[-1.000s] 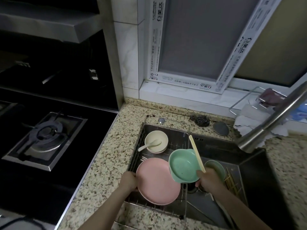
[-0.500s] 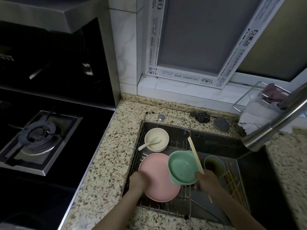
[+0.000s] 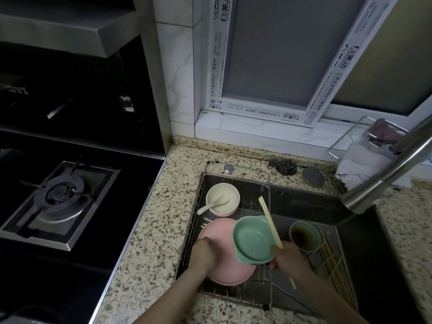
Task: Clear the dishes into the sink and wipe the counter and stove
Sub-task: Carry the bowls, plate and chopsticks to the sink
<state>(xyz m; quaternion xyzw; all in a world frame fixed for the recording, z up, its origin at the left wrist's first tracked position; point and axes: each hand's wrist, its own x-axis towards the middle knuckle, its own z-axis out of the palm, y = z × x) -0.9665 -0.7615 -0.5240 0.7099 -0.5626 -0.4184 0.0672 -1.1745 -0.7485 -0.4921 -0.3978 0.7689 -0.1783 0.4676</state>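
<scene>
My left hand (image 3: 203,253) grips the left rim of a pink plate (image 3: 230,267) lying on the wire rack (image 3: 236,169) set in the left part of the sink (image 3: 308,202). My right hand (image 3: 288,258) holds a green bowl (image 3: 253,239) tilted above the plate's right side, together with a pair of pale chopsticks (image 3: 270,220) that stick up past the bowl. At the back of the rack sits a cream bowl (image 3: 223,198) with a white spoon (image 3: 214,204) in it.
A green cup (image 3: 304,236) and several loose chopsticks (image 3: 334,263) lie in the sink's right part. The steel faucet (image 3: 383,174) reaches in from the right. Steel wool (image 3: 282,166), a drain cover (image 3: 312,177) and a white cloth (image 3: 360,167) sit behind the sink. The gas stove (image 3: 58,197) is left of the speckled counter (image 3: 154,218).
My left hand has set the pink plate lower onto the rack. The green bowl and chopsticks have stayed above it, and my view has shifted a little to the left.
</scene>
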